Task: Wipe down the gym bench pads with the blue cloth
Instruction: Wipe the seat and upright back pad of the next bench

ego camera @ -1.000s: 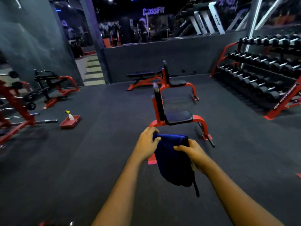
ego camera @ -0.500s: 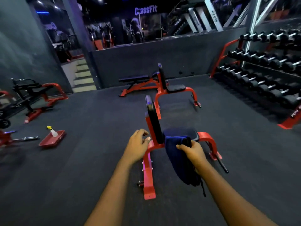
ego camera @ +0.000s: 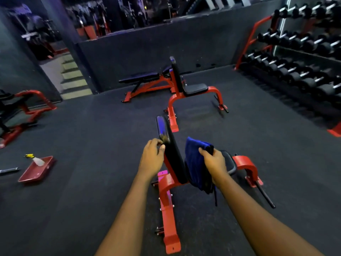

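Observation:
A red-framed seat bench stands just in front of me, with an upright black back pad (ego camera: 170, 150) and a black seat pad (ego camera: 229, 162) to its right. My right hand (ego camera: 215, 163) grips the folded blue cloth (ego camera: 195, 159), which hangs between the back pad and the seat pad and hides most of the seat. My left hand (ego camera: 152, 157) rests against the left edge of the back pad, fingers curled onto it. A second seat bench (ego camera: 195, 88) and a flat incline bench (ego camera: 142, 78) stand farther back.
A red tray (ego camera: 36, 171) holding a spray bottle (ego camera: 35, 159) lies on the dark rubber floor at left. A dumbbell rack (ego camera: 302, 60) lines the right wall. Red machines (ego camera: 22, 111) sit at far left, stairs (ego camera: 73, 78) behind.
I have stepped closer to the near bench. My left hand let go of the cloth and moved onto the back pad; my right hand carried the cloth over the seat.

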Demonstrator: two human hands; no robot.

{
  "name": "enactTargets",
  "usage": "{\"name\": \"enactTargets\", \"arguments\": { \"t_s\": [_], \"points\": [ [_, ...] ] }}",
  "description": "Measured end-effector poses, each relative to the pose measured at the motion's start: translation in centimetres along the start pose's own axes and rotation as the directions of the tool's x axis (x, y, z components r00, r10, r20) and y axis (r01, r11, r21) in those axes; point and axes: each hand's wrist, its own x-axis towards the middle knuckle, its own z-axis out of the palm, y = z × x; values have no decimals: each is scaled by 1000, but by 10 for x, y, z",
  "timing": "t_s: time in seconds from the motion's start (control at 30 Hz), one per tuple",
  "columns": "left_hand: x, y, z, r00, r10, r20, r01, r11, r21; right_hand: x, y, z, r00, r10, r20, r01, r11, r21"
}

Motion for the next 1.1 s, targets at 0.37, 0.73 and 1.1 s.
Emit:
{"name": "enactTargets", "arguments": {
  "t_s": [0.37, 0.73, 1.1],
  "points": [
    [200, -95, 81, 977, -192, 91, 194, 981, -19, 147, 10, 104, 970, 69, 234, -9, 968, -250],
    [223, -115, 131, 915, -403, 28, 381, 837, -392, 192, 60, 143, 836, -144, 529, 219, 972, -82],
    [221, -122, 134, 916, -400, 40, 373, 808, -455, 251, 44, 189, 887, 70, 456, -2, 989, -148]
  ]
}}
